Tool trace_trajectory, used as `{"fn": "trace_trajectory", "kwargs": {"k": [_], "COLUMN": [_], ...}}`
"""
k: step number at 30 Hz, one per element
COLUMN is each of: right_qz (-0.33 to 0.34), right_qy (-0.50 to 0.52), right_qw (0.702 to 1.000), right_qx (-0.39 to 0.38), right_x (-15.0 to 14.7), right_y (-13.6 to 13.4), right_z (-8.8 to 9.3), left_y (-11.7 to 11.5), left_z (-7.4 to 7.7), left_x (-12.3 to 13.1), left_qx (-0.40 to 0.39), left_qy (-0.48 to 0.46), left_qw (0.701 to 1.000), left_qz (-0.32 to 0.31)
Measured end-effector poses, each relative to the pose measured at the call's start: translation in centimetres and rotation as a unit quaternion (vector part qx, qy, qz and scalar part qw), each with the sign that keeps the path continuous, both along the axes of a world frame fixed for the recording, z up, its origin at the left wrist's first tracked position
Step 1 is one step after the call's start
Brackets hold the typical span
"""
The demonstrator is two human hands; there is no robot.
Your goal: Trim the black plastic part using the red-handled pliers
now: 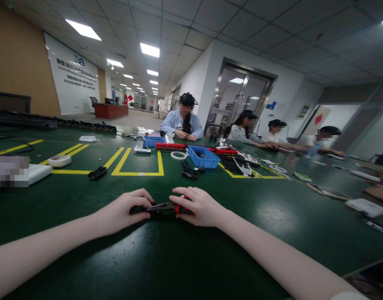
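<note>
My right hand (199,206) is closed around the red handles of a pair of pliers (162,207), whose dark metal jaws point left. My left hand (127,210) pinches a small black object (137,209) between thumb and fingers. The plier jaws reach to the fingertips of that hand and overlap the black object; whether they grip it I cannot tell. Too little of the object shows to name its kind. Both hands are low over the near part of the green table (166,254).
Beyond my hands lie black cable bundles (189,170), another black bundle (97,173), a roll of tape (59,161) and a blue bin (204,157). Red power strips (170,146) lie farther back. A person (182,121) sits opposite; several others sit at the right.
</note>
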State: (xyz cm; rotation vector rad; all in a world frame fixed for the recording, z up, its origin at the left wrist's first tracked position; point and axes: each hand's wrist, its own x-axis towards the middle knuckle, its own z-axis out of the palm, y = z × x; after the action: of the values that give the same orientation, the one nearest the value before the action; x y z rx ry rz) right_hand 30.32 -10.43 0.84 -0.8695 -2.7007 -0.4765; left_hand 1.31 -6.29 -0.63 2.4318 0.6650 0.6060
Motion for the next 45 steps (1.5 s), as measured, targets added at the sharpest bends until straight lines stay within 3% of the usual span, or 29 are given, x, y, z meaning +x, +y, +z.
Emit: {"fn": "trace_trajectory", "kwargs": {"k": [19,31,45], "right_qz": [0.019,-0.050,-0.088], "right_qy": [0.024,0.034,0.111], "right_qw": [0.998,0.986,0.974], "right_qx": [-0.047,-0.155,-0.177], "right_x": [0.4,0.3,0.3], "right_y": [0.6,0.3,-0.4], "right_z": [0.1,1.2,1.0], "left_y": [0.0,-0.6,-0.7], "left_z": [-0.1,0.5,0.5], "left_x": [0.1,0.3,0.4], "left_qx": [0.016,0.003,0.002], "left_qy": [-0.014,-0.019,-0.014], "left_qw": [1.000,1.000,1.000], "left_qz": [-0.003,-0.009,-0.001]}}
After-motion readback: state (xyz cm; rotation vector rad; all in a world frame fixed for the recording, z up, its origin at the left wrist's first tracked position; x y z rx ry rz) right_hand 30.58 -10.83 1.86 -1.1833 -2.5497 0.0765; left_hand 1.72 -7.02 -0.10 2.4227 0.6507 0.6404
